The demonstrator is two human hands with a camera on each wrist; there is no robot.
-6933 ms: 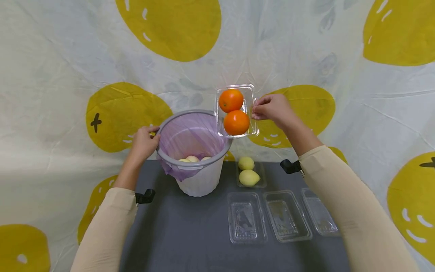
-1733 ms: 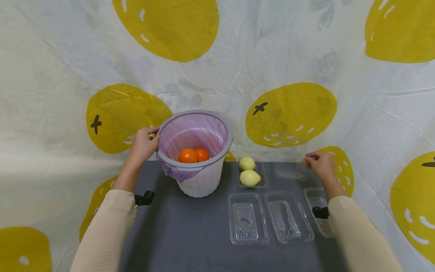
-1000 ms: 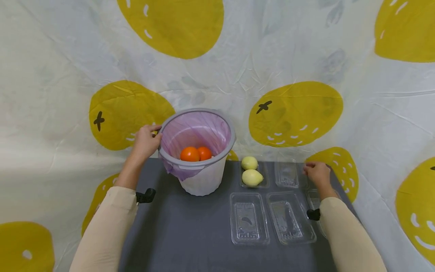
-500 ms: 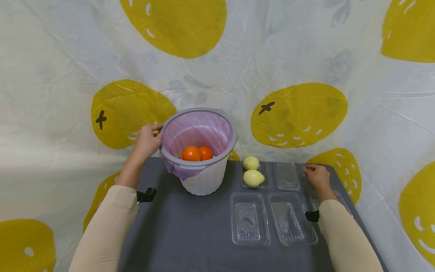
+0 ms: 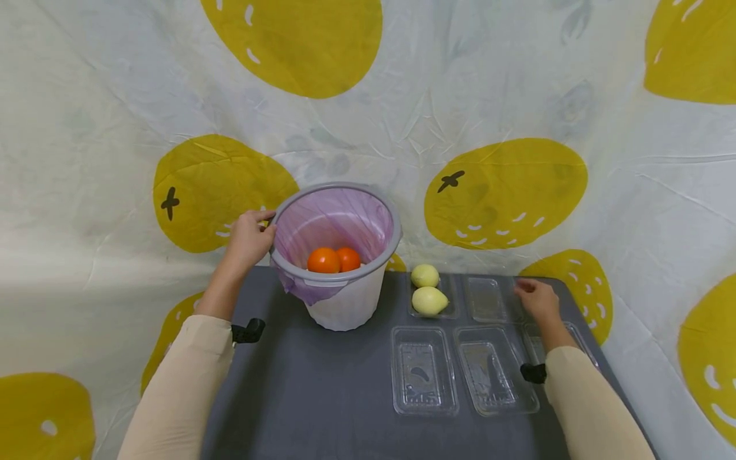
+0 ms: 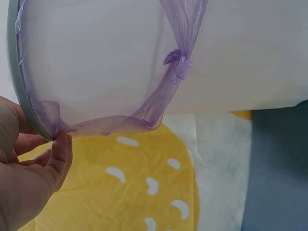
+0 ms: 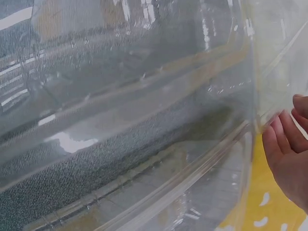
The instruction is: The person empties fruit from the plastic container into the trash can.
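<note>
My left hand (image 5: 250, 239) grips the grey rim of a white bin (image 5: 347, 306) at its left side. A purple bag (image 6: 163, 96) lines the bin, and two oranges (image 5: 324, 260) show inside it. Over at the back right of the table, my right hand (image 5: 538, 299) is beside a clear plastic tray (image 5: 487, 300) that lies flat. In the right wrist view its fingers (image 7: 276, 139) are near the clear plastic edge, with the thumb apart from them and nothing held. What lies under the oranges is hidden.
Two lemons (image 5: 429, 301) sit in another clear tray right of the bin. Nearer the front of the dark table (image 5: 322, 396) lie clear trays (image 5: 424, 370), one partly behind the right forearm. A lemon-print cloth (image 5: 368, 134) hangs behind.
Earlier my right hand held the tray with the oranges by the bin. The oranges are now inside it, the tray lies on the table, and that hand has let go. The left hand keeps its grip.
</note>
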